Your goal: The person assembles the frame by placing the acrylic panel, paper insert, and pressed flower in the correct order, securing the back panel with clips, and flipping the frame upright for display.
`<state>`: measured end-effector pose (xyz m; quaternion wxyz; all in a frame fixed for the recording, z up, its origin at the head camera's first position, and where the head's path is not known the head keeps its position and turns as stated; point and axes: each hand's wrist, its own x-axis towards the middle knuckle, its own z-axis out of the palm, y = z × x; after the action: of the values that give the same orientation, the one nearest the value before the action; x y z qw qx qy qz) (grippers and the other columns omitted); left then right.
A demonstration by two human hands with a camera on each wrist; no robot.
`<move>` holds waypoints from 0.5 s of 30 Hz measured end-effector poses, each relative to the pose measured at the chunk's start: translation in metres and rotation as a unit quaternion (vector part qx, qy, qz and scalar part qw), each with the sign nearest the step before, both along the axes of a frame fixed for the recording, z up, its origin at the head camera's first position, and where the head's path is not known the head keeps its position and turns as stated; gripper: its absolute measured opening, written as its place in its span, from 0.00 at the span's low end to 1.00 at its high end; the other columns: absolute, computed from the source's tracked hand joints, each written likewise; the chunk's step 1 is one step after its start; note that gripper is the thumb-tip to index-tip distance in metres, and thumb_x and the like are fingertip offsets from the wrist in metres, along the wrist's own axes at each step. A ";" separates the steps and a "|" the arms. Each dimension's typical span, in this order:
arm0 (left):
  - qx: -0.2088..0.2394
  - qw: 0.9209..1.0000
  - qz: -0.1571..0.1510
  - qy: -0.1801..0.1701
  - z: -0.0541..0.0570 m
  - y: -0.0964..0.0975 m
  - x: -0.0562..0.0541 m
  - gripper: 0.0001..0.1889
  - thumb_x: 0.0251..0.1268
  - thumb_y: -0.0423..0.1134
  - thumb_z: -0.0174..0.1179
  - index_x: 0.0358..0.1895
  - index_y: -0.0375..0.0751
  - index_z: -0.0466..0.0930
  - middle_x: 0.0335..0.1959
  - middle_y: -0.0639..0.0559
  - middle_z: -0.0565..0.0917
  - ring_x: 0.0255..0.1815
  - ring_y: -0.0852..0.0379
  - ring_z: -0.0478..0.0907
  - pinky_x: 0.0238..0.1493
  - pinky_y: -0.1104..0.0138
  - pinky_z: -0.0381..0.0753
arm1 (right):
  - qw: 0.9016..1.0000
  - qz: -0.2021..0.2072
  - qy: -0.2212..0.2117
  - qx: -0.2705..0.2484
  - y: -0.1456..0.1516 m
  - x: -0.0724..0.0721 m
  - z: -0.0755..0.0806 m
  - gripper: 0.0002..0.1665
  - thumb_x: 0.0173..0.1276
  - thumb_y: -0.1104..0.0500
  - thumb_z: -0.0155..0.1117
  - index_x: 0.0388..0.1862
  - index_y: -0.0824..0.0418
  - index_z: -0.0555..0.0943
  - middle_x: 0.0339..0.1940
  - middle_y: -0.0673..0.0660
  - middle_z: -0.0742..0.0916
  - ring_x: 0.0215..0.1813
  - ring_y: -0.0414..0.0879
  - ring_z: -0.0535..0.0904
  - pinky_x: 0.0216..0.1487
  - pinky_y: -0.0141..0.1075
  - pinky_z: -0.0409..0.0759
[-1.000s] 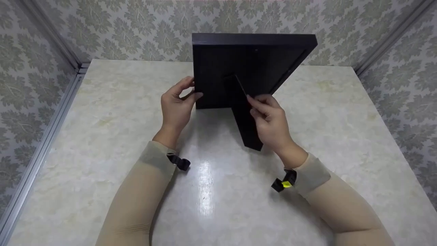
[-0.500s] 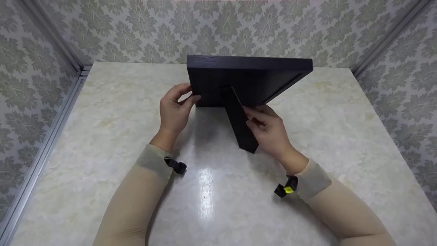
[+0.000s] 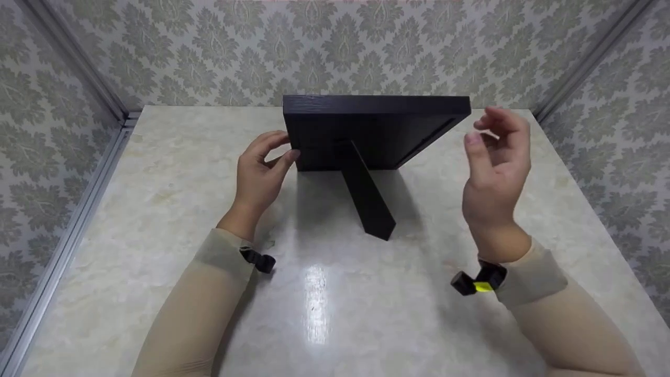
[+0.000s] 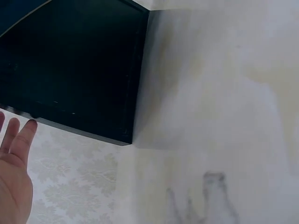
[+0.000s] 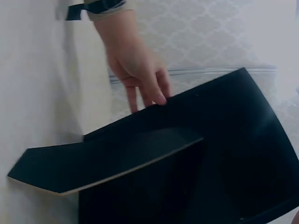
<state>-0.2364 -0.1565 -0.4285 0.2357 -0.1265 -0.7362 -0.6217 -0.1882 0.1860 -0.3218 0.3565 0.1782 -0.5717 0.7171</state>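
A black picture frame (image 3: 377,106) stands on the table, its back toward me. Its strut (image 3: 368,201) slants out, the pointed foot on the tabletop. My left hand (image 3: 259,170) pinches the frame's left edge near the bottom, thumb on the back side and fingers behind. In the right wrist view this hand (image 5: 136,65) shows at the edge, and the left wrist view has its fingertips right at the border. My right hand (image 3: 497,167) is raised to the right of the frame, apart from it, with fingers loosely bent and nothing in them. The frame's front is hidden.
The pale marbled table (image 3: 157,251) reaches back to a wall (image 3: 235,52) with patterned paper. Metal rails (image 3: 73,220) run along the left side. Each wrist carries a small black camera on a strap.
The frame has tipped backward and settled lower, strut foot on the table. My right hand has let go of the strut and moved off right. The left hand keeps its grip.
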 end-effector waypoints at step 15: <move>-0.035 0.999 -0.020 0.008 0.011 -0.005 0.007 0.16 0.79 0.33 0.73 0.65 0.41 0.92 0.63 0.44 0.92 0.66 0.55 0.89 0.66 0.66 0.93 | 0.985 0.084 -0.147 -0.034 0.011 -0.034 0.020 0.17 0.86 0.68 0.63 0.67 0.70 0.88 0.49 0.54 0.94 0.53 0.44 0.92 0.66 0.37 0.91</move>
<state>-0.2295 -0.1612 -0.4172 0.2249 -0.1543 -0.7532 -0.5986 -0.2221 0.1965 -0.3015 0.2129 0.1054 -0.5761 0.7821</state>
